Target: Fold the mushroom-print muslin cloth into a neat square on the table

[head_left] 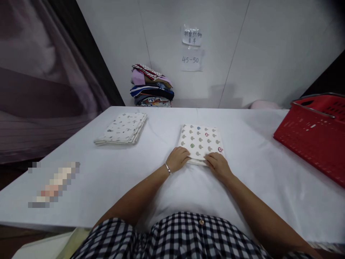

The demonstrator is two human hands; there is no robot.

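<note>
A folded white cloth (pixel 201 140) printed with beige, red, blue and green mushrooms lies flat on the white table in front of me. My left hand (pixel 178 158) has its fingers closed on the cloth's near left corner. At the near right corner, my right hand (pixel 219 166) pinches the same edge, thumb tucked toward the underside. Below the lifted edge a lower layer of the cloth shows between the hands. Farther left rests a second folded white cloth (pixel 122 128) with a small dark print, apart from both hands.
On the right of the white table (pixel 161 126) stands a red plastic basket (pixel 312 129) with a metal handle. A stack of folded fabrics (pixel 152 88) sits beyond the far edge, against the wall. Paper signs (pixel 192 59) hang there. A pixelated patch covers something at left.
</note>
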